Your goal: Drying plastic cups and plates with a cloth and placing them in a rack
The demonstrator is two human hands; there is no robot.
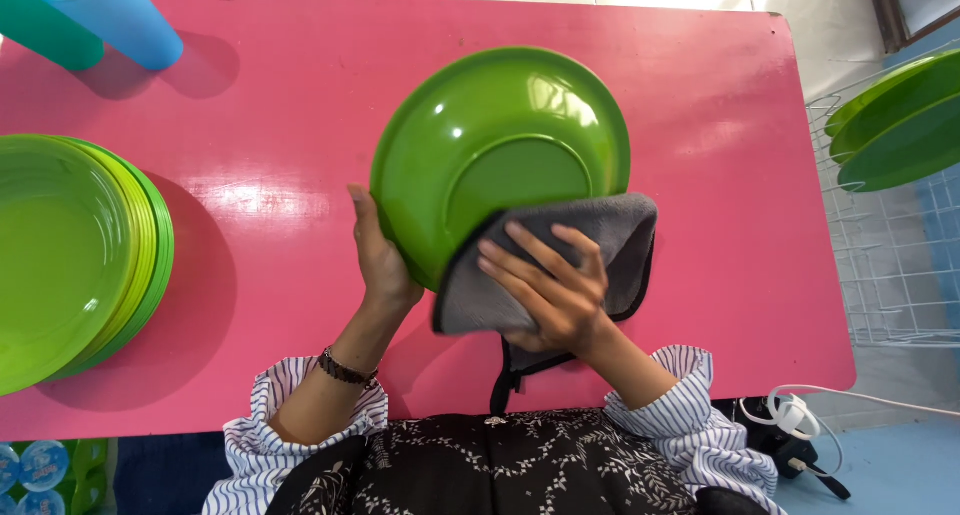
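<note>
A glossy green plate [490, 135] is held upright and tilted above the pink table [270, 205]. My left hand [380, 260] grips its lower left rim. Against the plate's lower right part, my right hand [550, 285] presses a grey cloth [600, 245] with spread fingers. The cloth folds around the plate's bottom edge and hides that part of it.
A stack of several green plates [70, 255] sits at the table's left edge. Blue and teal cups [110, 15] stand at the far left corner. A white wire rack [890, 265] on the right holds green plates [900, 125]. White cables [800, 415] lie near the floor.
</note>
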